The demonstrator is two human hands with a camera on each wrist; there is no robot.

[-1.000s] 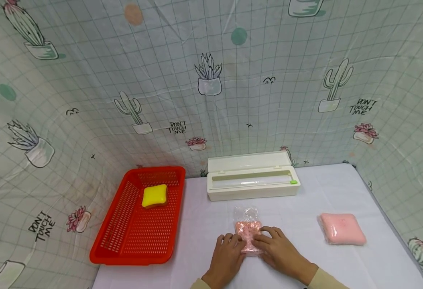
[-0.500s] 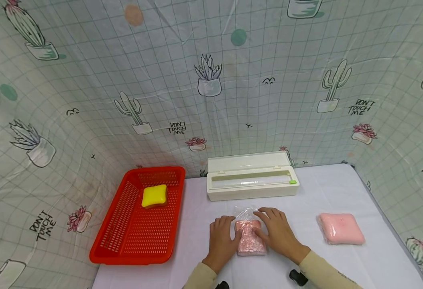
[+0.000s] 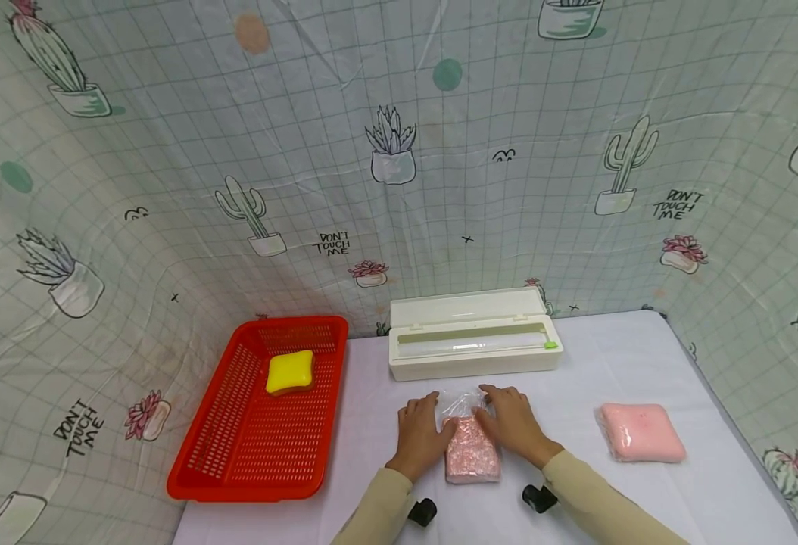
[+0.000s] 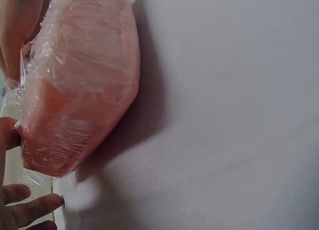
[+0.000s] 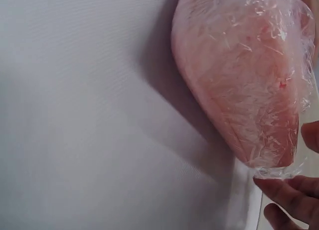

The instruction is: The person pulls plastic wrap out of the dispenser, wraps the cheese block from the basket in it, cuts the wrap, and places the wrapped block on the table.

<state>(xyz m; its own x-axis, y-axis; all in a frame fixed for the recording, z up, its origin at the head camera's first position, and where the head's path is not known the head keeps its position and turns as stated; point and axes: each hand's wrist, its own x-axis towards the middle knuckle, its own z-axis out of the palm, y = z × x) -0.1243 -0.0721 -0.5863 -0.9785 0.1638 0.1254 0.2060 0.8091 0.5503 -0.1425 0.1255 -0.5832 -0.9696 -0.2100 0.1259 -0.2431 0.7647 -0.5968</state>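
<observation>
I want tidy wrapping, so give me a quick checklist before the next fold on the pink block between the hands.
1. Pink block resting on the white tabletop: ok.
2. Left hand and right hand on opposite sides of it: ok.
3. Loose film at the far end folded down: not ok, it sticks out beyond the block.
4. Underside sealed: cannot tell, hidden.
5. White box lid closed: not ok, it stands open.

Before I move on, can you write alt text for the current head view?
A person's left hand and right hand flank the far end of a pink block in crinkled clear film on a white table. Beyond it stands an open white box holding a roll; a red basket with a yellow block is at left, another pink block at right.
</observation>
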